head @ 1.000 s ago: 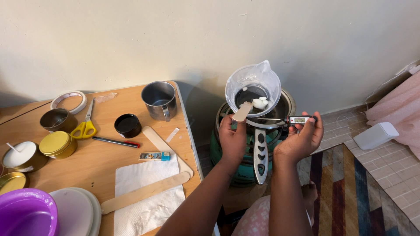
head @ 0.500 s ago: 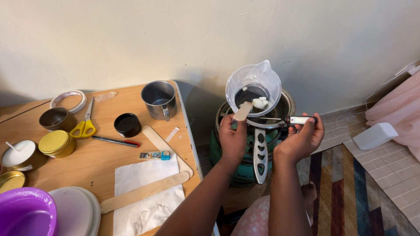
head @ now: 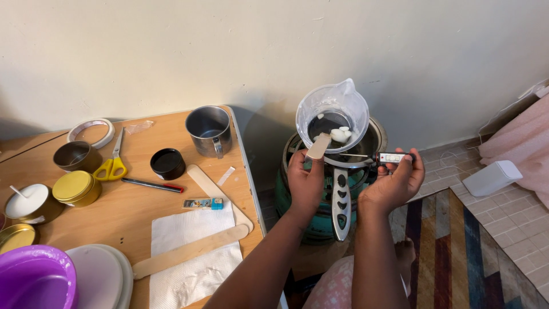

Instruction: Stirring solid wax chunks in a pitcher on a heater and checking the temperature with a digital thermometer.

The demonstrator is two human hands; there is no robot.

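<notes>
Head view looked down on two bare hands working over a pot (head: 374, 140) that sat on a green gas stove (head: 297, 203) beside a wooden table (head: 137, 212). The left hand (head: 306, 183) was closed around a flat wooden stick (head: 318, 146), whose tip reached into a clear plastic jug (head: 331, 109) resting inside the pot. White lumps (head: 340, 134) lay in the jug's dark bottom, just beside the stick's tip. The right hand (head: 397, 183) pinched a thin probe thermometer (head: 394, 157) between fingers and thumb, its needle pointing left across the pot toward the jug. The pot's long handle (head: 341, 206) ran down between the two wrists. On the table, well apart from the hands, stood a metal mug (head: 210, 130), a small black jar (head: 168, 163), yellow scissors (head: 112, 163), a gold tin (head: 76, 187) and a white paper towel (head: 191, 257) with another wooden stick (head: 191, 250) lying across it.
</notes>
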